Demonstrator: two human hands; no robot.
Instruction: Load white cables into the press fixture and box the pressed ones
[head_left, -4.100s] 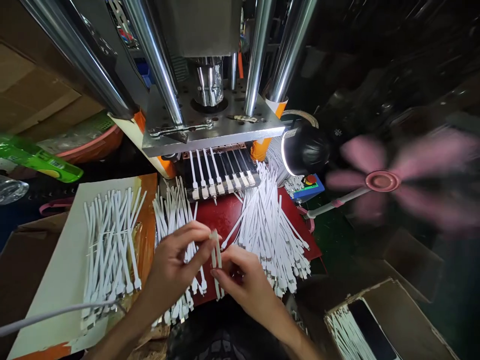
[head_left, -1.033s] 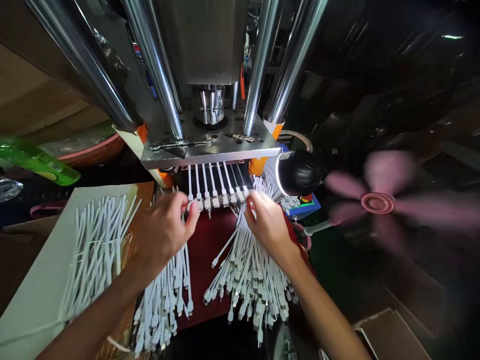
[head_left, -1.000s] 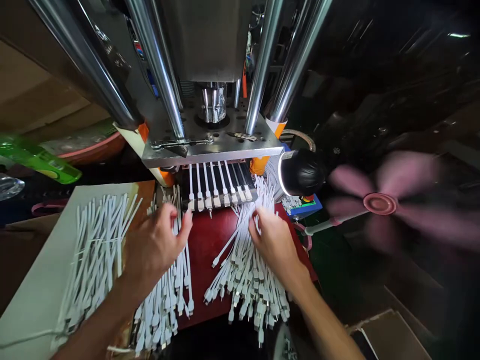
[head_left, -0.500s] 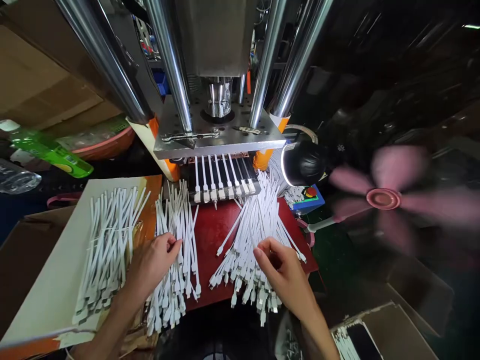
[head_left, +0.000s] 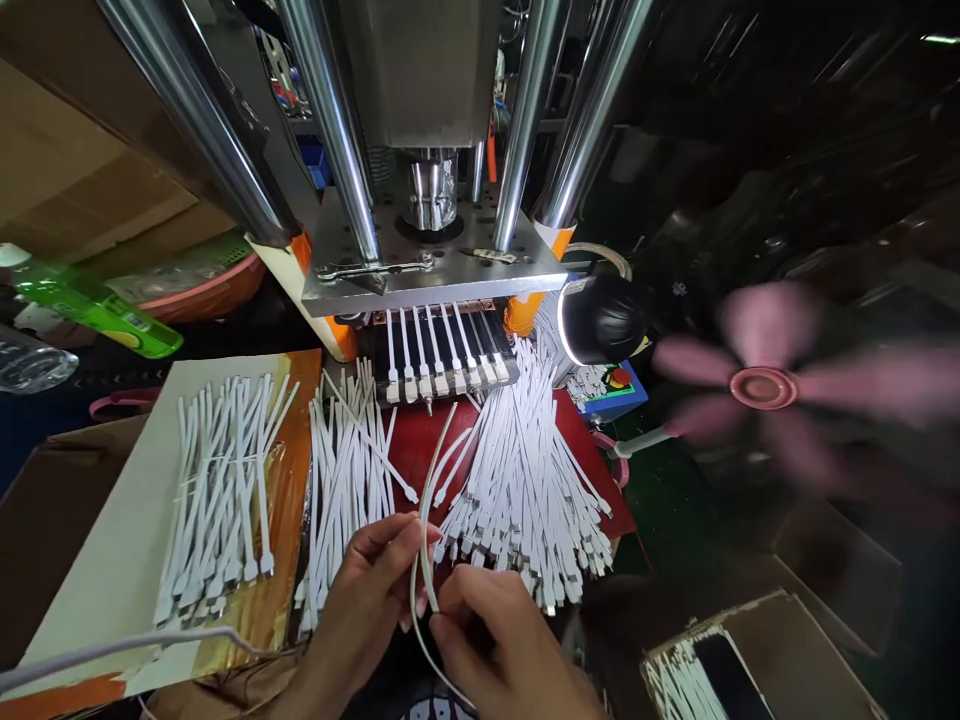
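Note:
My left hand and my right hand meet low in the middle, both pinched on thin white cable pieces that curve up from my fingers. Left of them lies a pile of white cable pieces; to the right is a bigger pile, both on a red mat. Behind stands a press with a black fixture holding several white pieces in a row.
A third pile of cable pieces lies on a white and orange board at the left. A black lamp and a spinning pink fan are at the right. A cardboard box sits bottom right, a green bottle far left.
My hands have drawn back from the fixture and the piles toward me. They have come together and now hold white cable pieces between them.

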